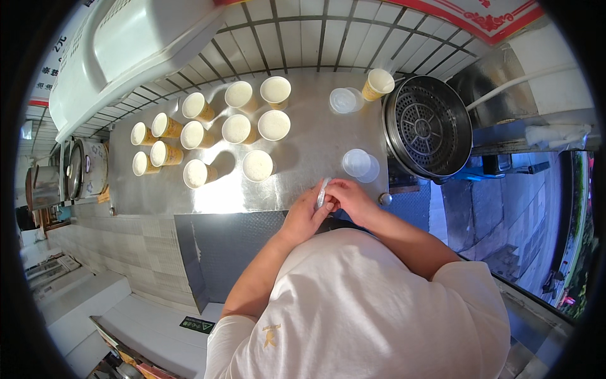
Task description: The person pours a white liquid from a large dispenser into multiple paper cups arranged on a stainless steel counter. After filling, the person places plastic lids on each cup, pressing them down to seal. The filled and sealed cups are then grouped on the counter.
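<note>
At the near edge of the steel table (303,183), my two hands meet in front of my body. My left hand (304,213) is closed around a small stack of clear plastic lids (322,194), seen edge-on. The bent fingers of my right hand (351,198) pinch the same lids at their other side. Just beyond my right hand lie loose clear lids (357,163) that overlap each other. Several yellow paper cups stand on the left and middle of the table, filled with a pale liquid; the nearest cup (257,166) is beyond my left hand.
More clear lids (343,100) lie at the back, beside a yellow cup (379,83). A round metal steamer tray (429,126) with holes stands at the right end. A white plastic bin (151,44) juts in at the upper left. A tiled wall (309,41) bounds the table's back.
</note>
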A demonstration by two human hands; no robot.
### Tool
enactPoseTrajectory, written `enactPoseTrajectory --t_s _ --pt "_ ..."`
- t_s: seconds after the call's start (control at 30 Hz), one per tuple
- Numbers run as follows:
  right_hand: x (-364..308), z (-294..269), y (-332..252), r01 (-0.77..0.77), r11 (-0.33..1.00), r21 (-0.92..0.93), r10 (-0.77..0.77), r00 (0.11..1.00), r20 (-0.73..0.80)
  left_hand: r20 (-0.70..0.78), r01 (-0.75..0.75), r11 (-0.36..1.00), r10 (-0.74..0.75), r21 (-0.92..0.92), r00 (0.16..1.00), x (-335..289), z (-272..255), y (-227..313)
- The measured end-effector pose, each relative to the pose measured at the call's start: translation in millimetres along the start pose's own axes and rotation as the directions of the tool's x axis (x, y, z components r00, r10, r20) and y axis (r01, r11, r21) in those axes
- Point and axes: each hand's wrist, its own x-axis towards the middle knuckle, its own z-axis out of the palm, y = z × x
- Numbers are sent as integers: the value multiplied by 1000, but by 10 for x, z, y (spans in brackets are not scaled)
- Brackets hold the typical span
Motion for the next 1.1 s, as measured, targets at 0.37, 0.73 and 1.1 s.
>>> enactPoseTrajectory --t_s 0.37,0.73,1.1 --pt "-18 166 -15 134 991 14 -134 991 -5 -303 -62 856 249 514 920 -106 -7 -47" --pt "-88 191 -124 -86 994 63 85 996 29 -245 -55 925 156 375 957 -151 -29 48" --pt "-37 164 29 154 903 -402 -104 984 145 31 143 877 -145 -459 989 -208 -58 -126"
